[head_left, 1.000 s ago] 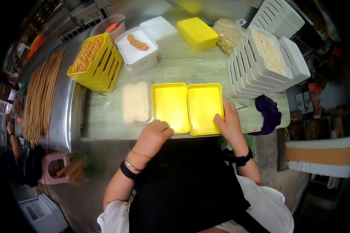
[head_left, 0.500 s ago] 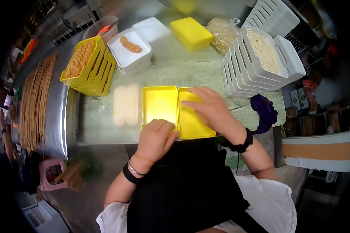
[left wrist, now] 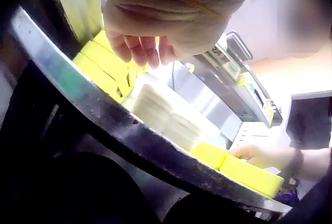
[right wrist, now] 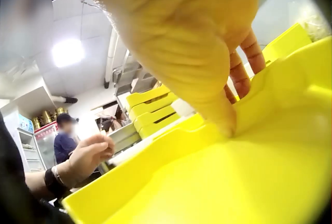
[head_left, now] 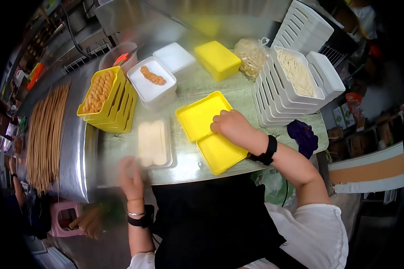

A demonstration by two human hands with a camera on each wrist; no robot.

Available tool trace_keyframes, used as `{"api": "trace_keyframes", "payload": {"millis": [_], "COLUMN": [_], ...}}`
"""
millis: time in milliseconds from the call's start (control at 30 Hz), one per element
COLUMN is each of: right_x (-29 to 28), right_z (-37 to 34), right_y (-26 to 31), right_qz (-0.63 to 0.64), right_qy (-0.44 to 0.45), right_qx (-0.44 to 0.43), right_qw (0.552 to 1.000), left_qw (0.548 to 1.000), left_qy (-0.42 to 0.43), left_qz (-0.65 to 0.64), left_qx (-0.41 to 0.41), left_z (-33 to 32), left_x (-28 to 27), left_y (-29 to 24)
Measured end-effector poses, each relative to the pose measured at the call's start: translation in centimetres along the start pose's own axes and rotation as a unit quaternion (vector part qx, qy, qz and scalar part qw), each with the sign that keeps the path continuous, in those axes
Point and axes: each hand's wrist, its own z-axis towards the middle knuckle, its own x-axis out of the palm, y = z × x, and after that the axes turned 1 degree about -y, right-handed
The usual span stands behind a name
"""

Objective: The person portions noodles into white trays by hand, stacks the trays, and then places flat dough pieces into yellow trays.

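Note:
Two shallow yellow trays are on the worktable in the head view. The farther tray is turned at an angle, its near edge overlapping the nearer tray. My right hand pinches the farther tray's wall; in the right wrist view the thumb lies inside the wall and the fingers outside. My left hand, blurred, is at the table's front edge and holds nothing; its fingers hang relaxed in the left wrist view. Beside it, a clear container holds pale dough strips.
Yellow stacked baskets of twisted brown pieces stand left, near a white tub with one brown twist. White stacked baskets of pale strips and a purple cloth are right. A yellow box stands behind; skewers lie far left.
My right hand left the right tray's side and took the left tray's edge; that tray has turned and shifted over the other. My left hand let go and moved left toward the dough container.

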Motion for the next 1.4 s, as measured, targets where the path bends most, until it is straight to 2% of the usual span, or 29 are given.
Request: {"api": "trace_keyframes", "payload": {"millis": [67,167,333,433,533,633,767,833,967,1067,1200,1233,1267,1300,1333,1400], "right_x": [0.9,2.3,3.4,3.3,0.5,0.2,0.5,1.4,-0.1,-0.6,-2.1,-2.9,-3.8,-4.5,-4.8,-5.7], "right_z": [1.4,3.7,6.4,7.4,10.0,12.2,14.8,15.5,16.3,16.0,14.8,13.8,12.5,10.8,8.6,3.3], "right_y": [-0.7,-2.0,-3.1,-4.0,-5.4,-10.3,-14.5,-15.4,-15.5,-16.0,-15.3,-13.9,-11.9,-10.1,-8.2,-4.8], "right_qz": [-0.001,0.018,0.050,0.108,0.160,0.024,0.009,-0.007,0.014,0.095,0.144,0.153,0.344,0.522,0.680,0.818], "right_qy": [-0.010,-0.016,-0.008,-0.025,-0.116,-0.196,-0.043,-0.005,0.081,-0.038,-0.245,-0.304,-0.325,-0.331,-0.320,-0.254], "right_qx": [0.037,0.091,0.166,0.169,0.251,0.302,0.435,0.460,0.480,0.529,0.503,0.453,0.400,0.333,0.260,0.270], "right_qw": [0.999,0.996,0.985,0.979,0.948,0.933,0.899,0.888,0.874,0.842,0.816,0.824,0.785,0.712,0.606,0.440], "left_qw": [1.000,0.989,0.969,0.959,0.974,0.965,0.956,0.957,0.957,0.957,0.951,0.953,0.955,0.956,0.959,0.963], "left_qy": [-0.021,-0.004,-0.031,-0.052,-0.017,-0.041,-0.039,-0.035,-0.035,-0.036,-0.046,-0.046,-0.048,-0.050,-0.039,-0.003], "left_qz": [-0.005,-0.074,-0.158,-0.193,-0.165,-0.176,-0.220,-0.218,-0.224,-0.226,-0.236,-0.230,-0.223,-0.215,-0.204,-0.178], "left_qx": [0.003,-0.129,-0.186,-0.199,-0.151,-0.191,-0.191,-0.188,-0.182,-0.178,-0.192,-0.191,-0.190,-0.193,-0.193,-0.202], "left_z": [0.2,-0.2,-0.1,-0.6,-0.5,-0.3,0.0,0.0,-0.1,0.1,-0.1,-0.2,-0.3,-0.5,-0.4,-0.3], "left_x": [0.8,2.4,3.3,3.4,3.1,3.1,3.2,3.1,3.1,3.1,3.1,3.1,3.3,3.2,3.1,2.5], "left_y": [1.7,3.7,4.1,4.4,4.6,3.7,3.2,3.1,3.1,3.1,3.0,3.2,3.6,3.7,3.5,3.2]}}
